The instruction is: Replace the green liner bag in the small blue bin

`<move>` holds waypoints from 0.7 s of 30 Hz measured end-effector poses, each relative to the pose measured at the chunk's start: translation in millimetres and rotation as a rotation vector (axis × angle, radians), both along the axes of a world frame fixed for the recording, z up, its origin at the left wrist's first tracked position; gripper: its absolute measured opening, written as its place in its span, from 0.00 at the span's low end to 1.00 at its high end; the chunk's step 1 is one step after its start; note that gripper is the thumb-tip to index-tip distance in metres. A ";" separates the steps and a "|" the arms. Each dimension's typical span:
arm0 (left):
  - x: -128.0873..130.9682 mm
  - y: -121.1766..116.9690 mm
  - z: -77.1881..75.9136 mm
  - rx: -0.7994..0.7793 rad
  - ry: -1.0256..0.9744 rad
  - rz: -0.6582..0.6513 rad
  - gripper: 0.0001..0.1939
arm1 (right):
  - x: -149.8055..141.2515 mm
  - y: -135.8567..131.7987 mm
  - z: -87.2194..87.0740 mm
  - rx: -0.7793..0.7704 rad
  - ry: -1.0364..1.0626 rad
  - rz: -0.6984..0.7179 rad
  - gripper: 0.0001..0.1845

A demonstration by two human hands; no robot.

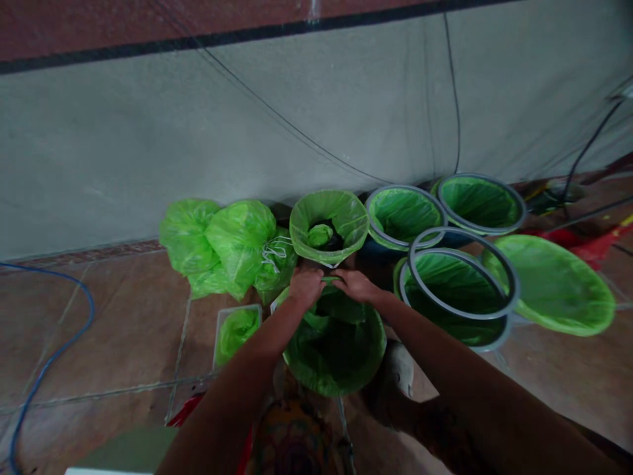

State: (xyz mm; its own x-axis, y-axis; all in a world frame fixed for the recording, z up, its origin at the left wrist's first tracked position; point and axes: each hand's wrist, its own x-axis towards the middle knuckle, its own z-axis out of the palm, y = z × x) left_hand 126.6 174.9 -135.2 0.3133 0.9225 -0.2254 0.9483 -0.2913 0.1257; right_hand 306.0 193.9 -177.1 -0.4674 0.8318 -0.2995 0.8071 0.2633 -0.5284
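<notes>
Landmark: the lined bin (341, 356), mouth up below you. Your left hand (306, 285) and right hand (357, 285) are equally near, at its far rim. Fingers curled, apparently pinching the green liner (326, 386), tips dim; its gathered edge runs crosswise between them. Filled bags (240, 244): left of bin.

The bin liner (333, 369) is bright green and goes dark green inside, and the stuffed bags (242, 241) are bright green too, with white string (275, 252). The loose ring (465, 313) is grey and the hose (92, 307) is blue. The wall (148, 152) is grey with a black stripe (99, 55) and dark red on top, and the floor (133, 343) has brown squares with pale lines.
</notes>
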 end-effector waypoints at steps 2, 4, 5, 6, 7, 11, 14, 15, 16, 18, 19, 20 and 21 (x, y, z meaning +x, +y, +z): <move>2.9 4.1 -7.0 -0.078 0.040 -0.008 0.13 | -3.5 -0.7 -5.5 -0.009 -0.078 0.036 0.16; 4.1 5.7 -10.5 -0.083 0.043 0.001 0.13 | -4.1 -2.3 -8.8 0.000 -0.112 0.035 0.15; 4.0 5.9 -10.4 -0.082 0.043 0.001 0.12 | -3.4 -3.2 -9.3 0.006 -0.117 0.023 0.15; 3.4 5.8 -9.1 -0.083 0.046 0.001 0.12 | -2.1 -4.5 -9.1 0.010 -0.121 0.004 0.15; 2.0 5.3 -6.8 -0.074 0.042 0.003 0.13 | -0.5 -6.3 -8.3 0.013 -0.128 -0.024 0.14; -13.3 -2.4 3.4 0.097 -0.079 0.038 0.28 | 7.5 -26.3 -6.1 0.016 -0.199 -0.255 0.16; -31.8 -12.9 4.0 0.215 -0.204 0.127 0.29 | 12.0 -57.1 -9.9 -0.010 -0.213 -0.468 0.17; -37.6 -15.9 2.7 0.228 -0.239 0.170 0.28 | 12.9 -68.4 -11.7 -0.013 -0.202 -0.525 0.18; -42.5 -18.2 1.1 0.234 -0.272 0.215 0.26 | 13.5 -78.9 -12.9 -0.010 -0.187 -0.573 0.19; -48.5 -19.7 -2.4 0.226 -0.329 0.302 0.24 | 14.2 -93.3 -12.4 0.030 -0.150 -0.649 0.22; -49.5 -18.9 -3.8 0.215 -0.349 0.342 0.23 | 14.2 -95.6 -10.1 0.072 -0.133 -0.676 0.24; -49.2 -17.0 -5.1 0.200 -0.365 0.378 0.22 | 13.8 -94.1 -6.2 0.125 -0.117 -0.695 0.26; -47.9 -14.4 -6.4 0.178 -0.376 0.409 0.22 | 12.7 -88.6 -1.1 0.184 -0.100 -0.702 0.25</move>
